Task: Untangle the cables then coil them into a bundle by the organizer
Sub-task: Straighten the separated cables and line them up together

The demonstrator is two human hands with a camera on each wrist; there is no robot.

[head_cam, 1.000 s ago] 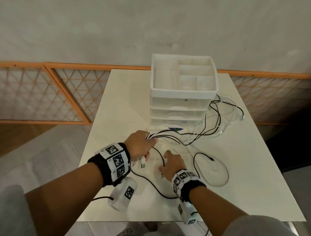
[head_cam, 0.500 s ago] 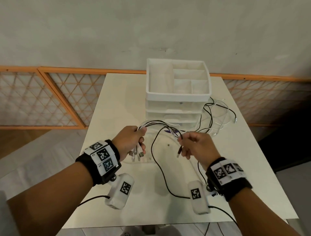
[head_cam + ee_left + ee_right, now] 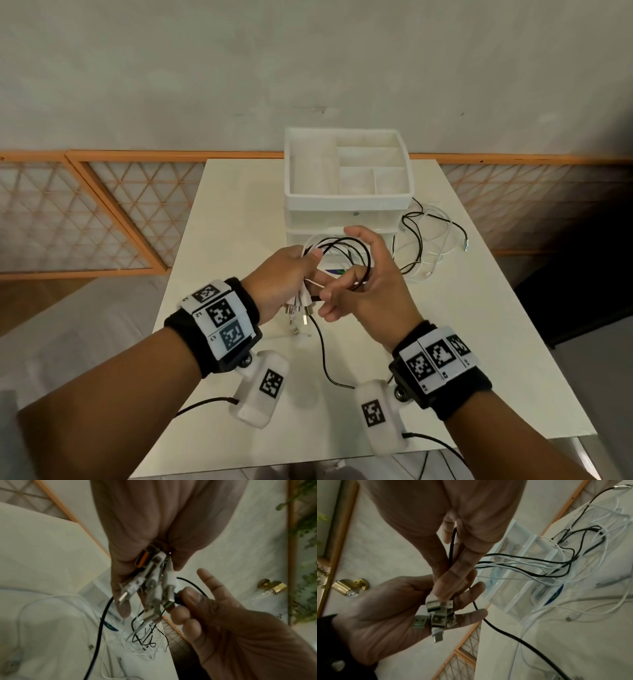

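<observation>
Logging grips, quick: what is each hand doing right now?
Left hand: grips a bunch of USB plugs.
Right hand: pinches one black cable.

1. Both forearms are bare, and each wrist has a wide black band.
2. The left band [image 3: 219, 329] carries white plates with black square code marks; the right band [image 3: 442, 366] has the same.
3. Under each wrist hangs a white rounded box, the left box [image 3: 262, 389] and the right box [image 3: 378, 414], each with one code mark.
4. A thin black wire leaves each box.

Right hand [image 3: 453, 520] pinches black cable [image 3: 505, 630]
</observation>
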